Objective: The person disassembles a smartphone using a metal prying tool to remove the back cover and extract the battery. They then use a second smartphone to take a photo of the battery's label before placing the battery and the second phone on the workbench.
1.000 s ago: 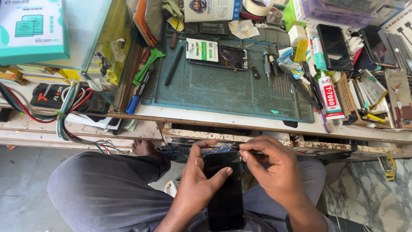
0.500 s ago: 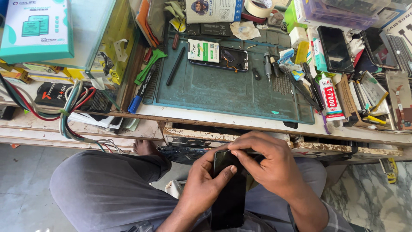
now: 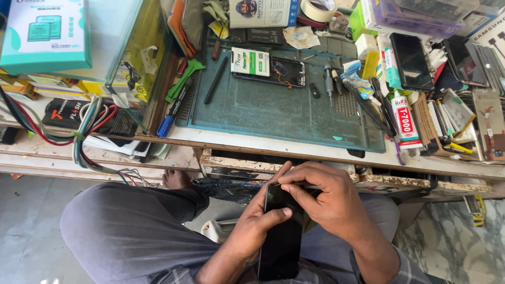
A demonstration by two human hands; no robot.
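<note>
A black phone screen panel (image 3: pixel 282 237) rests upright over my lap, below the bench edge. My left hand (image 3: pixel 255 223) grips its left side, thumb laid across the glass. At the panel's top right corner my right hand (image 3: pixel 327 198) curls over, its fingertips pinched at the upper edge; whether it holds a small tool I cannot tell. On the green work mat (image 3: pixel 273 108) above lies an opened phone (image 3: pixel 273 71) with its insides showing and a white-labelled battery on it.
The wooden bench (image 3: pixel 294 152) is crowded: screwdrivers, a glue tube (image 3: pixel 405 122), a tape roll (image 3: pixel 317 9), spare phones (image 3: pixel 411 61) at the right. A teal box (image 3: pixel 44 34) and cable bundle (image 3: pixel 87 137) sit left. My grey-trousered knee (image 3: pixel 131 231) fills the lower left.
My right hand has slid from the panel's right side up onto its top corner, and the panel has shifted slightly. The left hand keeps its grip.
</note>
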